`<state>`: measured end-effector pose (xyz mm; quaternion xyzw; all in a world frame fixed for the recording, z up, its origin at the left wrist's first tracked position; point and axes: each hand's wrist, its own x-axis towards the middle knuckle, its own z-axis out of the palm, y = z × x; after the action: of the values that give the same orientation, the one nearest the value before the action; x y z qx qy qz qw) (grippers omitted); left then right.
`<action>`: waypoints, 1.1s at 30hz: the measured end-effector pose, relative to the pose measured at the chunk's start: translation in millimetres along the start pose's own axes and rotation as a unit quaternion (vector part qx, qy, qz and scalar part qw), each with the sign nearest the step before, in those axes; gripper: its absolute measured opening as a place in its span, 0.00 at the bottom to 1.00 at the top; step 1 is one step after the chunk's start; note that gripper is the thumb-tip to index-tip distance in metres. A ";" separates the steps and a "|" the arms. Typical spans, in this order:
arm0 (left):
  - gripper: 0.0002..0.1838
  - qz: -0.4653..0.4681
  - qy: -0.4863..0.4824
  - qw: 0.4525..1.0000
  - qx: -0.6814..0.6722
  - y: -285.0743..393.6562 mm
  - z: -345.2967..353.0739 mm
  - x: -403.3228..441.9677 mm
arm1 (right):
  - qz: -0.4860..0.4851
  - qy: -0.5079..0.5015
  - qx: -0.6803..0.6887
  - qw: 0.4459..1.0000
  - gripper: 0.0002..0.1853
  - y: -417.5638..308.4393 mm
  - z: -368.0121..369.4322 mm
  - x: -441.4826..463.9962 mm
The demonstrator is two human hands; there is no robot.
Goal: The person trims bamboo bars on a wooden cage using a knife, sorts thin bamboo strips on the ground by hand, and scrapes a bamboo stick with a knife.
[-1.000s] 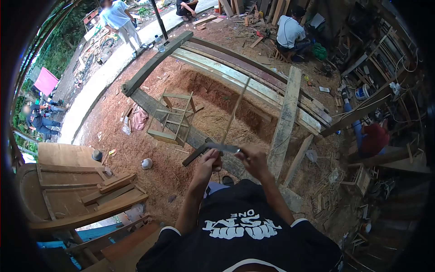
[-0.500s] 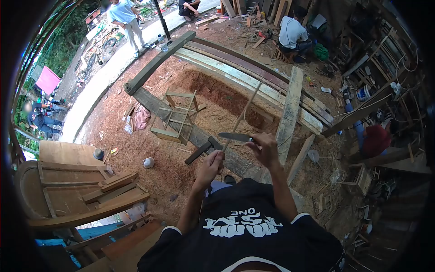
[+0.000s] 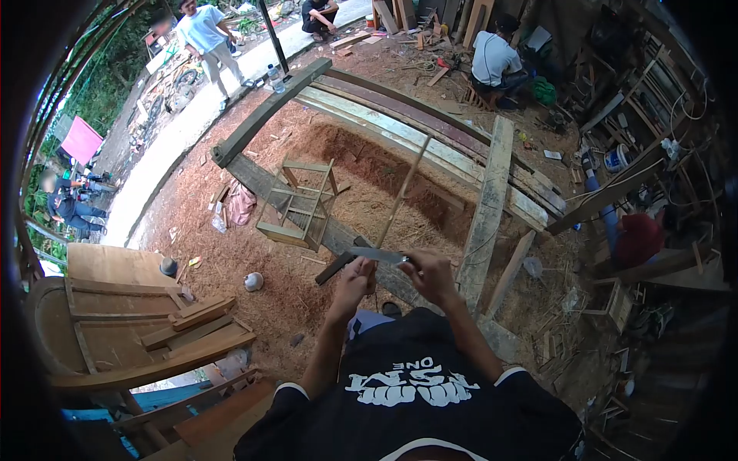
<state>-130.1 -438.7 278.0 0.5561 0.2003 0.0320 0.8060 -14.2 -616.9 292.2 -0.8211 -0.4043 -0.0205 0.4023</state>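
Note:
My left hand (image 3: pixel 354 283) is closed around the lower end of a long thin wooden stick (image 3: pixel 403 190), which points up and away from me. In my right hand (image 3: pixel 432 275) is the handle of a knife (image 3: pixel 378 253). Its blade points left and crosses the stick just above my left fingers; whether the edge bites into the wood I cannot tell. Behind my hands a dark wooden piece (image 3: pixel 334 266) rests on a plank (image 3: pixel 257 178). Farther along that plank stands a small wooden frame (image 3: pixel 296 201).
Long boards (image 3: pixel 400 127) and a thick beam (image 3: pixel 490 200) lie ahead over ground covered in shavings. Stacked chair-like wooden parts (image 3: pixel 192 323) are at left. A person in a white shirt (image 3: pixel 496 58) crouches at the back; another person (image 3: pixel 206 34) stands on the path.
My right hand has moved left and down with the knife, bringing the blade nearer my left hand. The stick now tilts a little more to the left.

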 end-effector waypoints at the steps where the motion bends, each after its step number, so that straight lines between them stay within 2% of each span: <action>1: 0.19 -0.021 0.010 0.999 0.038 2.9 1.7 -0.2 | -0.013 -0.002 0.005 1.000 0.13 -8.4 2.9 3.1; 4: 0.19 -0.003 0.028 0.994 0.107 -0.7 5.7 -1.6 | -0.020 0.009 0.024 0.999 0.14 -13.0 6.4 5.6; 7: 0.20 0.094 0.044 0.971 0.213 3.5 10.0 -2.8 | -0.045 0.053 0.009 0.998 0.14 0.3 4.1 8.5; 9: 0.20 0.054 0.029 0.979 0.195 8.6 9.4 -13.3 | -0.026 0.070 -0.009 0.997 0.14 19.8 -10.5 13.4; 10: 0.20 0.033 0.020 0.982 0.187 9.2 7.1 -19.3 | 0.021 0.069 -0.081 0.994 0.13 28.4 -21.1 15.9; 14: 0.20 0.019 0.011 0.986 0.166 -8.8 -10.1 -25.6 | 0.026 0.112 -0.122 0.986 0.14 72.5 -56.5 13.5; 16: 0.19 0.033 0.006 0.980 0.196 -18.0 -11.5 -19.5 | 0.052 0.094 -0.118 0.987 0.14 63.3 -57.1 6.6; 18: 0.19 0.011 -0.002 0.988 0.157 -16.6 -7.4 -18.5 | 0.074 0.100 -0.089 0.988 0.14 47.7 -45.8 2.2; 20: 0.19 0.010 -0.009 0.990 0.144 -11.2 0.0 -17.5 | 0.053 0.024 -0.039 0.998 0.15 21.8 -25.6 -4.9; 22: 0.19 0.031 -0.017 0.987 0.156 -10.1 9.8 -15.0 | -0.055 0.043 -0.006 0.998 0.14 6.7 -3.0 -6.7; 23: 0.19 0.023 -0.012 0.988 0.150 -5.5 9.9 -17.0 | -0.063 0.064 -0.022 0.996 0.14 6.2 -5.6 -4.9; 26: 0.19 -0.001 0.007 0.991 0.137 5.4 5.0 -28.8 | 0.076 0.139 -0.106 0.982 0.16 60.6 -50.9 13.0; 29: 0.20 -0.012 -0.002 0.992 0.123 1.1 0.9 -29.2 | 0.003 0.150 -0.117 0.982 0.19 57.6 -43.0 12.6; 31: 0.20 0.003 -0.011 0.990 0.141 -2.7 7.6 -22.9 | -0.062 0.125 -0.108 0.984 0.16 19.2 -24.5 10.4; 33: 0.20 0.002 -0.011 0.988 0.155 -5.1 8.9 -28.0 | -0.069 0.133 -0.141 0.979 0.15 23.7 -21.0 10.5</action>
<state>-153.5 -456.2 284.0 0.6749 0.1926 -0.0038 0.7123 15.1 -632.6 294.9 -0.8296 -0.3964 -0.2140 0.3299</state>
